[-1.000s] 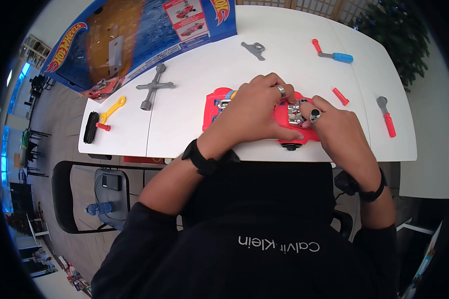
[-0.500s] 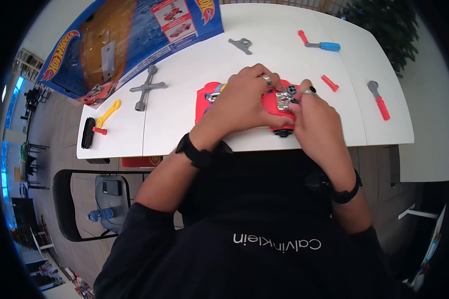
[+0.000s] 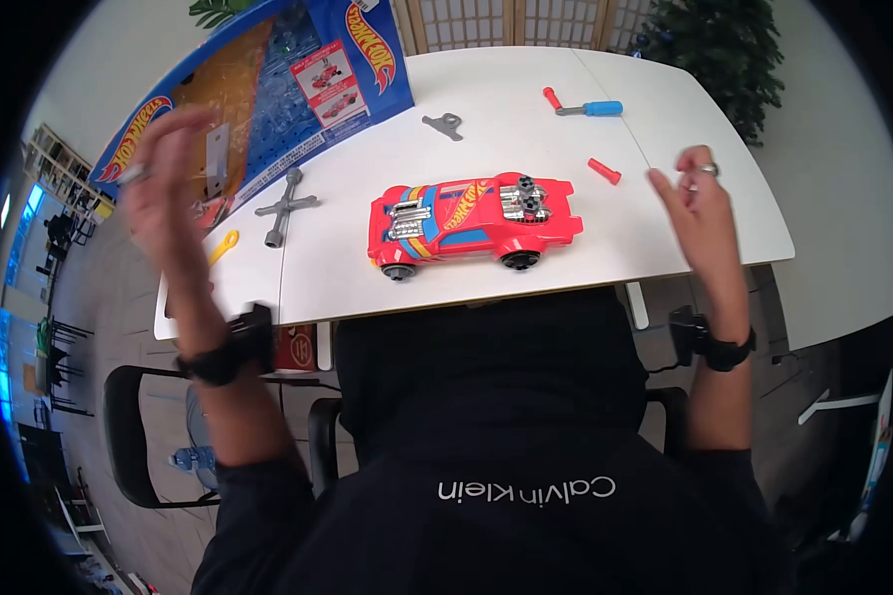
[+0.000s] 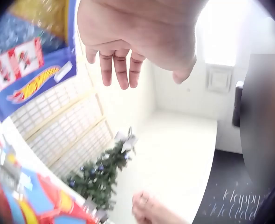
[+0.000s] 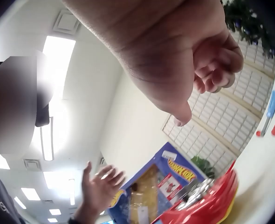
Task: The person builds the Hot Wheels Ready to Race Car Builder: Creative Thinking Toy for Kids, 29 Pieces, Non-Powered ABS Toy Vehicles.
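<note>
A red toy car (image 3: 471,236) with silver engine parts stands on its wheels on the white table, touched by neither hand. Raised on the left, the left hand (image 3: 167,198) is empty, its fingers extended in the left wrist view (image 4: 137,35). The right hand (image 3: 706,218) is up off the car's right side, holding nothing; in the right wrist view (image 5: 175,60) its thumb sticks out and its fingers curl loosely. The car's engine end (image 5: 198,192) also shows low in that view.
A blue Hot Wheels box (image 3: 313,139) stands at the back left. About the car lie a grey cross wrench (image 3: 286,207), a grey part (image 3: 445,126), a yellow wrench (image 3: 225,245), a red piece (image 3: 604,172) and a blue-handled tool (image 3: 601,108).
Both hands have let go of the car and moved apart, the left one to the left and the right one to the right. The car now shows whole, with a dark-tipped part upright on its silver engine.
</note>
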Demonstrator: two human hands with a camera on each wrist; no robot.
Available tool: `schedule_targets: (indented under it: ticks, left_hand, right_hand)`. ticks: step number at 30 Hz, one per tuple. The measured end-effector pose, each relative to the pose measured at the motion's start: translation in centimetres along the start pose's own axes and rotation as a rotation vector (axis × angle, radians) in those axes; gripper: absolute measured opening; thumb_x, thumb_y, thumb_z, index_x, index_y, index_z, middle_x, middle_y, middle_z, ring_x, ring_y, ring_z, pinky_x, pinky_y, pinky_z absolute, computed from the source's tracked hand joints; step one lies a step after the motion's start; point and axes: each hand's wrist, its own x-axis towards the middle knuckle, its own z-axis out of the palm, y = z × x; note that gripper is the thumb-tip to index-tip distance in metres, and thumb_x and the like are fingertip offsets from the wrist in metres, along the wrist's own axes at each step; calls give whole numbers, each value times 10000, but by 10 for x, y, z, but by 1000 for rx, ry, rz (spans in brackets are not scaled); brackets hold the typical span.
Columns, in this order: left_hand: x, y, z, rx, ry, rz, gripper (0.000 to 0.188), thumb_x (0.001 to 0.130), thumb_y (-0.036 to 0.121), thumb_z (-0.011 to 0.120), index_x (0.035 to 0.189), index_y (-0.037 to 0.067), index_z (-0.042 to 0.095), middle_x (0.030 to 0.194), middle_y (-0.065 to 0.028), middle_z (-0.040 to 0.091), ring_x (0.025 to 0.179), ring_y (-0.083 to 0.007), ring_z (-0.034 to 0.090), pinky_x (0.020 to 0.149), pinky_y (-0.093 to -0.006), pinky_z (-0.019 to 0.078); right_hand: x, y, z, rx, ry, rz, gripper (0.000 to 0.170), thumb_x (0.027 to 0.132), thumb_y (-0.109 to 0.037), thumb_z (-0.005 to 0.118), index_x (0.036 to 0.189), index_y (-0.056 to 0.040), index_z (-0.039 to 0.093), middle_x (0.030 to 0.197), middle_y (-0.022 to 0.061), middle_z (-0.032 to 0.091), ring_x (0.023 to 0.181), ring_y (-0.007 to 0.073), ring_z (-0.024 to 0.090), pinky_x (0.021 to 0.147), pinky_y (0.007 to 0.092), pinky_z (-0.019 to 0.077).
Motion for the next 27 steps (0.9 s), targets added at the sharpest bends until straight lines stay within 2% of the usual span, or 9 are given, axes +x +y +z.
schedule_targets:
  ticks: [1,4,8,9,12,14,15,23,27]
  left_hand:
    - [5,-4,-47,121,63,-33,431,1094,297,543,1235,-83,689,1287,-210,690,1224,-275,691,1119,-403,516]
    - [9,-40,-188,430,143,-191,337,1070,251,676,1251,-30,720,1189,-95,746,1140,-164,706,1030,-318,520]
    - [-49,-153,-317,1049,-120,-563,650,969,465,778,1357,-45,674,1354,-224,703,1285,-297,663,1118,-403,482]
    - [-67,-170,-324,1255,-243,-626,749,931,524,801,1393,-47,654,1396,-260,680,1332,-346,642,1146,-435,466]
    - [-109,-182,-297,1085,-263,-783,941,864,611,826,1430,-107,604,1446,-310,630,1400,-391,588,1176,-458,434]
    - [-112,-166,-272,921,-333,-865,968,831,659,827,1450,-53,613,1397,-308,662,1328,-376,644,1106,-423,496]
    - [-132,-206,-291,1035,-257,-805,937,832,651,829,1452,-20,623,1375,-290,681,1275,-377,679,1061,-416,530]
    - [-141,-188,-258,1127,-122,-723,803,734,421,949,1303,-85,695,1178,-259,770,1089,-351,764,950,-411,585]
    - [-134,-182,-268,1145,-10,-608,676,743,367,952,1248,-27,735,1141,-237,781,1062,-347,770,932,-409,593]
  right_hand:
    - [-1,16,-10,15,14,29,363,1015,-336,755,1039,-58,522,659,21,377,598,137,395,554,329,365]
    - [-10,54,-38,49,62,55,293,1041,-269,722,990,-61,521,680,-9,357,632,91,361,561,292,334]
    - [-25,74,-56,6,72,122,299,1047,-266,711,986,-54,509,682,-3,367,634,97,362,566,295,337]
    - [-29,76,-58,-27,63,136,302,1047,-266,710,986,-52,505,687,0,373,637,99,363,569,296,339]
    - [-39,78,-54,-44,47,86,309,1046,-264,712,986,-50,498,709,7,387,649,108,364,579,299,351]
    - [-43,79,-51,-39,-9,112,303,1044,-248,712,987,-48,491,731,13,395,668,123,368,599,299,366]
    - [-45,87,-46,-18,-7,89,295,1040,-234,714,988,-46,492,742,18,399,677,126,371,609,298,371]
    - [-50,84,-42,-11,-82,140,267,1017,-170,728,990,-35,500,790,27,411,704,125,377,631,300,383]
    - [-47,67,-51,-22,-83,122,252,1014,-148,724,963,-32,506,783,26,411,701,124,374,626,300,376]
